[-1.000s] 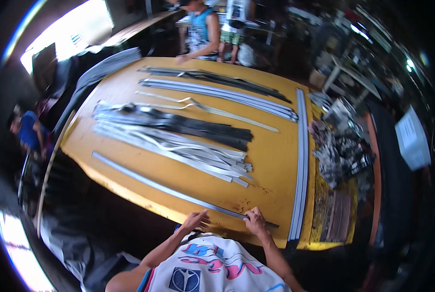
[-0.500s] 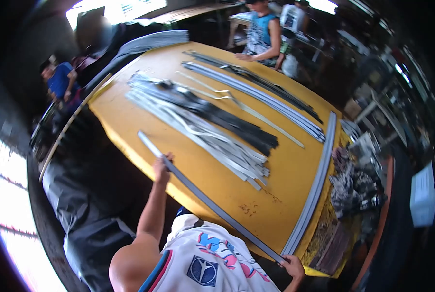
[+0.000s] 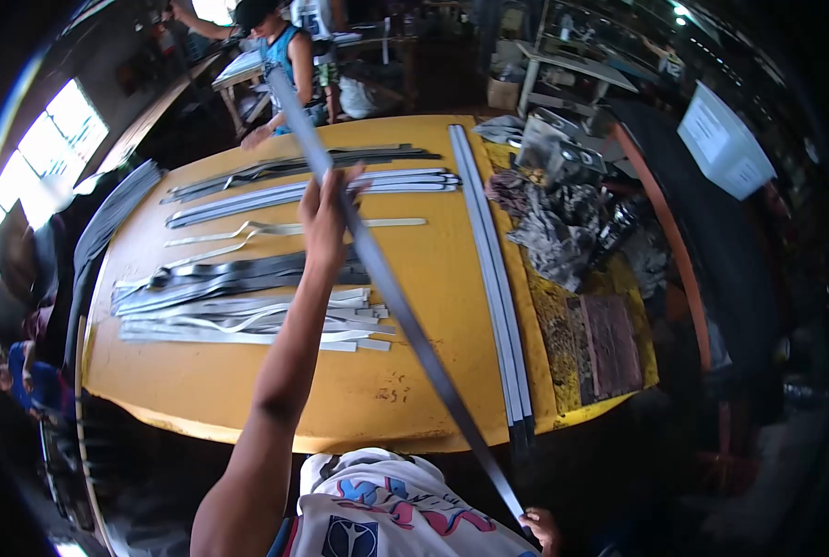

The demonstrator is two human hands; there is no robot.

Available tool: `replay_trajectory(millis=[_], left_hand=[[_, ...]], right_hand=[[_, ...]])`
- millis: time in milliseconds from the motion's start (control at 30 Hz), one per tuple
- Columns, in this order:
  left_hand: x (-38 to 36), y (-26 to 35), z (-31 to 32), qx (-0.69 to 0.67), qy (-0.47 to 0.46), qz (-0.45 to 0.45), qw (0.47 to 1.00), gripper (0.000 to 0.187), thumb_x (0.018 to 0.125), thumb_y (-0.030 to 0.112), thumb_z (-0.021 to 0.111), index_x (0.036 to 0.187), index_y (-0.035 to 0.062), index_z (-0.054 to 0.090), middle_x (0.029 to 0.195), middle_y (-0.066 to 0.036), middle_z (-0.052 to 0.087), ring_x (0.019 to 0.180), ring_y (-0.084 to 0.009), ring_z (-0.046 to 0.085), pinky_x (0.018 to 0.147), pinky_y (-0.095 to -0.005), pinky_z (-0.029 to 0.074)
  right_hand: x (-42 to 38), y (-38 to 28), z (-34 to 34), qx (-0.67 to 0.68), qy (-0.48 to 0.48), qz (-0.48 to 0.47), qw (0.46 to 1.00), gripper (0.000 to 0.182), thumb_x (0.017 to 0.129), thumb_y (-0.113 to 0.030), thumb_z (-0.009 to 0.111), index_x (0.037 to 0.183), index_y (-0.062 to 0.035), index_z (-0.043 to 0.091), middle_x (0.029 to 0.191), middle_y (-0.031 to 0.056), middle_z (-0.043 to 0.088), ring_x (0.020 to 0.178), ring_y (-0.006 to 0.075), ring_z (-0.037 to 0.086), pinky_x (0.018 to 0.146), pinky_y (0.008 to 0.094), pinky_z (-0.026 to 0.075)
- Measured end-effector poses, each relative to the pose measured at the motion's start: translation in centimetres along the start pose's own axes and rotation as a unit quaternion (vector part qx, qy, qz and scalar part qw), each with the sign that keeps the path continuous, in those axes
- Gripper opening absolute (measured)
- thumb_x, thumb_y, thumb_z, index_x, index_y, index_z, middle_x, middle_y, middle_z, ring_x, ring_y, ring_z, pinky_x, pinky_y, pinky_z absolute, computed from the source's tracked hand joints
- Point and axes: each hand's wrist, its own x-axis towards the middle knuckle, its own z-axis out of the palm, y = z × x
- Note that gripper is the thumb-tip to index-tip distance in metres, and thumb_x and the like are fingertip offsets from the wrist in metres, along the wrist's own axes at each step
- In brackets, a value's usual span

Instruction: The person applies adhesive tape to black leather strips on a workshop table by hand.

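A long, flat grey strip [image 3: 403, 316] is raised at a slant in front of me, crossing over the yellow-topped table [image 3: 433, 390]. Partway up it, my left hand [image 3: 324, 223] is closed around the strip, whose far end points toward the co-worker. Low at the right, my right hand [image 3: 541, 527] pinches the near end, close to my body. Long grey strips [image 3: 493, 278] lie side by side along the table's right part, their near ends dark and reaching the front edge. Beneath my left forearm lie bundles of black strips [image 3: 238, 277] and whitish strips [image 3: 219, 325].
Toward the back of the table are more grey strips [image 3: 247, 206] and dark strips [image 3: 294, 165]. Crumpled rags [image 3: 563, 223] and a brown block [image 3: 609, 343] occupy the right side. A co-worker in a blue top [image 3: 294, 65] stands at the far edge. A pale plastic bin [image 3: 725, 139] is at right.
My left hand has lifted the strip's far end off the table and swung it forward and up. My right hand still has the near end. The view has turned to the right.
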Motion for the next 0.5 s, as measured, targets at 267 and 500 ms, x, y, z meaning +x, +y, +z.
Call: replay_trajectory(millis=[267,500], left_hand=[[4.5,-31.1,7.1,0.537,-0.265,-0.148,0.787,0.084,0.096,0.056,0.054,0.152,-0.0028,0.032,0.138,-0.034,0.053,0.121,-0.0491,0.056,0.101,-0.0533,0.048],[-25.4,-28.7,5.5,0.549,-0.439,0.084,0.706,0.081,0.095,0.049,0.059,0.158,0.0086,0.027,0.165,-0.015,0.024,0.151,-0.0359,0.025,0.115,-0.0582,0.022]], right_hand=[[2.6,-10.3,3.4,0.085,0.055,-0.199,0.975,0.005,0.095,-0.005,0.067,0.098,-0.0012,0.067,0.085,-0.0032,0.061,0.078,0.0046,0.054,0.069,0.0229,0.042],[3.6,-3.9,6.9,0.132,0.056,-0.169,0.975,0.008,0.091,-0.007,0.073,0.092,-0.0029,0.066,0.084,0.0052,0.07,0.079,0.0149,0.069,0.078,0.03,0.055]])
